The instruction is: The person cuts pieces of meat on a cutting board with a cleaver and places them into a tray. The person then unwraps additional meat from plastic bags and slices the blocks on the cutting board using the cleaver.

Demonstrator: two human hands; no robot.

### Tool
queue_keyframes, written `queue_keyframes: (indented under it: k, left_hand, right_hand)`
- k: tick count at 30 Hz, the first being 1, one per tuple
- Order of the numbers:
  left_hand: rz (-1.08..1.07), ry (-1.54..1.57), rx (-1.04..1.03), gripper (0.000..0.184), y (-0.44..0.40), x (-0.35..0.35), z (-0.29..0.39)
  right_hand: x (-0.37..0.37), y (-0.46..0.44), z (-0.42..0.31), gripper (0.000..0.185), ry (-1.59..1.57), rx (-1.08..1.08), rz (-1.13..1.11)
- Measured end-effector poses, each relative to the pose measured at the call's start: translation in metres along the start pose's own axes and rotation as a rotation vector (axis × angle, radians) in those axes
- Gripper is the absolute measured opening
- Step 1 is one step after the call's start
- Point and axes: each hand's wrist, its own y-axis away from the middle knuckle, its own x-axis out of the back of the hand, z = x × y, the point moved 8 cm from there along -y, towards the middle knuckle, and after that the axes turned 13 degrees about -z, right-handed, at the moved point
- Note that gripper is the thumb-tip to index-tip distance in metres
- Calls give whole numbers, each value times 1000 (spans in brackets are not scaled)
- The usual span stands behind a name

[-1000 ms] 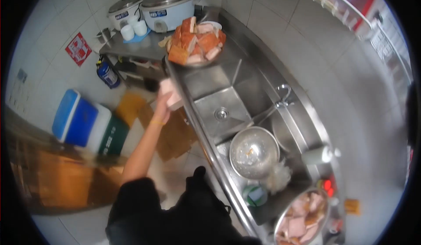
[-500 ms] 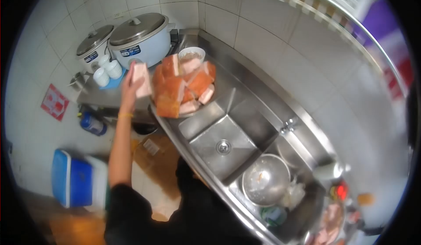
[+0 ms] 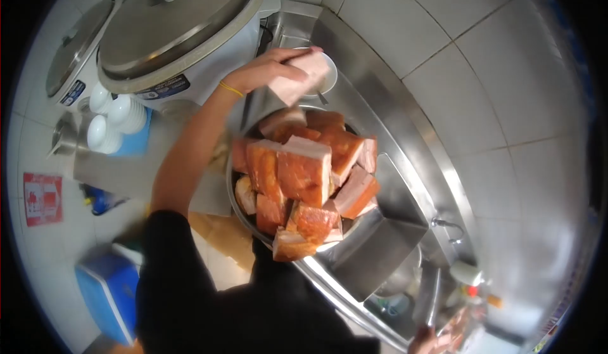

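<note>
My left hand, with a yellow band at the wrist, is closed around a pale slab of pork. It is above the far side of a round metal basin heaped with browned chunks of pork belly. Just behind the held slab is a white bowl with a spoon handle sticking out. Down at the bottom right, my right hand is partly cut off by the frame. It appears closed on a broad-bladed knife, whose handle is hidden, beside more raw-looking meat.
Two large rice cookers stand at the back left, near stacked white cups on a blue item. The steel sink and its tap lie right of the basin. A blue cooler box is on the floor.
My left hand has carried the pork slab from left of the basin to its far side, by the white bowl. The view has moved closer to the basin; my right hand and the knife now show.
</note>
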Motion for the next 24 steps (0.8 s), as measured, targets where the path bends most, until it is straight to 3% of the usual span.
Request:
queue_keyframes:
  k: [3, 6, 13, 16, 17, 20, 22, 24]
  left_hand:
    - [-216, -288, -13, 64, -34, -7, -33]
    - [-407, -307, 127, 68, -46, -31, -44]
    - [-485, -322, 135, 68, -9, -30, -26]
    - [-543, -243, 200, 65, 0, -37, -18]
    - [-544, -245, 202, 65, 0, -38, -18]
    - [-574, -282, 183, 62, -13, -44, -25]
    - [-649, -502, 338, 62, -23, -52, -60]
    - [-702, -418, 292, 61, -36, -57, -65]
  right_hand:
    - [17, 0, -23, 23, 6, 6, 12]
    - [29, 4, -39, 19, 7, 58, 30]
    - [-7, 20, 4, 17, 155, -41, -15]
    - [49, -7, -64, 20, -131, -83, 15]
    - [64, -5, -83, 10, -174, -102, 129]
    - [61, -4, -87, 12, -384, -129, 119]
    - [58, -3, -96, 13, -328, -144, 69]
    - [54, 0, -98, 14, -273, -168, 28]
